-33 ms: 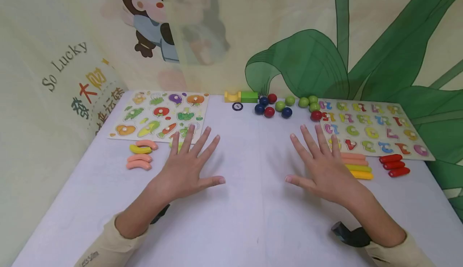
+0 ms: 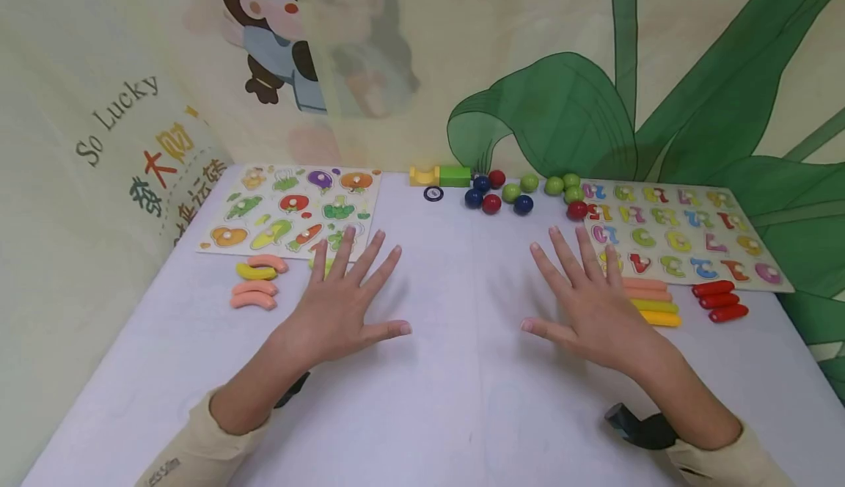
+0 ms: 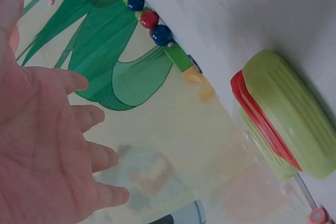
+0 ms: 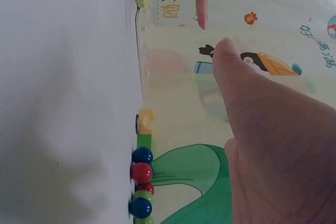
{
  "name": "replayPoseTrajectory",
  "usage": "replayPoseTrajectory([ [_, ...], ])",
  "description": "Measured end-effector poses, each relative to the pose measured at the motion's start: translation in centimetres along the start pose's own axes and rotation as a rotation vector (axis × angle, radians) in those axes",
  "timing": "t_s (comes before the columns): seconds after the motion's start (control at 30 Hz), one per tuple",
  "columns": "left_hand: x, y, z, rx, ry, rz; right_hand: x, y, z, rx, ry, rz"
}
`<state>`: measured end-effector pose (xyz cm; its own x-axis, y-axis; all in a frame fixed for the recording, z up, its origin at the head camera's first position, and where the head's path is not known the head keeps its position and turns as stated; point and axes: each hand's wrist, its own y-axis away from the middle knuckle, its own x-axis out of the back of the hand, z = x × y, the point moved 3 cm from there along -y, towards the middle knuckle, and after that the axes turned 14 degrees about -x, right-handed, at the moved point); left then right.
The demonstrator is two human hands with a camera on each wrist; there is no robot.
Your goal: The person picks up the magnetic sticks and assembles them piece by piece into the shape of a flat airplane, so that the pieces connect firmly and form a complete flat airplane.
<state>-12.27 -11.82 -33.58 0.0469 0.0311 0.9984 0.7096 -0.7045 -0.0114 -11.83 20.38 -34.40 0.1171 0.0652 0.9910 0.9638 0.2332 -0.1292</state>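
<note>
Nothing has moved since before. Left hand and right hand spread wide. A yellow stick by the right hand lies left to right.

The head camera looks forward and down over the table, the wall filling the top. Both wrist cameras face the wall from low and near: the left one tilted, its hand at frame left; the right one turned sideways, its hand at lower right. All three share the balls and green block.
</note>
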Motion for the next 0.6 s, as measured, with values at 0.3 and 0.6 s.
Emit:
replayPoseTrajectory([
  [0.3, -0.14, 0.07, 0.01, -0.003, 0.003, 0.008, -0.06, 0.13, -0.07, 0.001, -0.009, -0.010],
  [0.6, -0.05, 0.76, -0.64, -0.031, -0.016, 0.045, -0.28, 0.06, -0.07, 0.001, -0.038, -0.012],
])
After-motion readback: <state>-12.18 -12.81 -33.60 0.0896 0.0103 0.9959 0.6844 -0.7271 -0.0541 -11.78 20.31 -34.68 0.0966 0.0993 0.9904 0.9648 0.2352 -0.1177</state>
